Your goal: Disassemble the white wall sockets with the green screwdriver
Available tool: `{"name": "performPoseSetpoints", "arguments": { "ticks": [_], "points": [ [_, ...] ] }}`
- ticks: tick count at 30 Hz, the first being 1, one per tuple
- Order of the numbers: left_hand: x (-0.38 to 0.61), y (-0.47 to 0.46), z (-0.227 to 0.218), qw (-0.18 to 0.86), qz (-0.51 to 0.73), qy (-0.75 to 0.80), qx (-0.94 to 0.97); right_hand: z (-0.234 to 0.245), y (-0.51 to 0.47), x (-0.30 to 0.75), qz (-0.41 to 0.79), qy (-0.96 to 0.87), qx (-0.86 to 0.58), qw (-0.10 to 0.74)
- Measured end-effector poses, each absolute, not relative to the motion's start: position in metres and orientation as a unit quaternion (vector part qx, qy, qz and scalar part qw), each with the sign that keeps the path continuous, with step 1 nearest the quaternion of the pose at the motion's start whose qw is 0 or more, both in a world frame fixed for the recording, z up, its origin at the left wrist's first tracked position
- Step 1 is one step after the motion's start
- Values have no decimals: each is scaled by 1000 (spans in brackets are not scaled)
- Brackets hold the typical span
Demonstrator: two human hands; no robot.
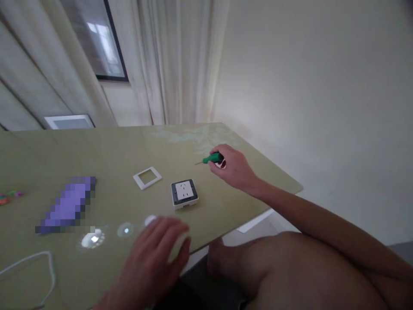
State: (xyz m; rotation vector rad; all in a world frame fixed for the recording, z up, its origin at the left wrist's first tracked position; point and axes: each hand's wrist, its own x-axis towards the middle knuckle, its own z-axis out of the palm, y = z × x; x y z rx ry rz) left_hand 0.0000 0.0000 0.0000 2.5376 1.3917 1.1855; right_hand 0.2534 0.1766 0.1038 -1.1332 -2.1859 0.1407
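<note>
My right hand [234, 167] grips a screwdriver [211, 158] by its green handle, above the right part of the table. Its thin metal shaft points left. Something small, red and white shows under the handle by my fingers; I cannot make out what it is. Below and left of the tip lies a wall socket [183, 191], a white insert with slots in a dark frame on a white box. A white rectangular cover frame [147, 177] rests flat, left of the socket. My left hand [158, 249] hovers nearer to me, fingers curved with a gap to the thumb, holding nothing.
The glossy table [109, 150] ends in a slanting edge on the right. A blurred-out purple object [69, 204] lies at left, with small colourful bits [11, 196] beyond it. A white cable [48, 258] curves at the lower left. Curtains and a wall stand behind.
</note>
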Motion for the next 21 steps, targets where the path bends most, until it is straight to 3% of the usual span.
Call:
{"name": "performPoseSetpoints", "arguments": {
  "ticks": [4,8,14,21],
  "points": [
    [3,96,9,18,258,538,802,120,166,242,70,-813,-367,447],
    [-13,132,-12,110,222,539,805,126,155,228,144,-769,-347,517],
    [-13,127,-32,168,284,516,790,121,141,208,279,-759,-310,500],
    [-7,131,-34,177,292,491,801,102,141,199,253,-796,-304,458]
  ]
}}
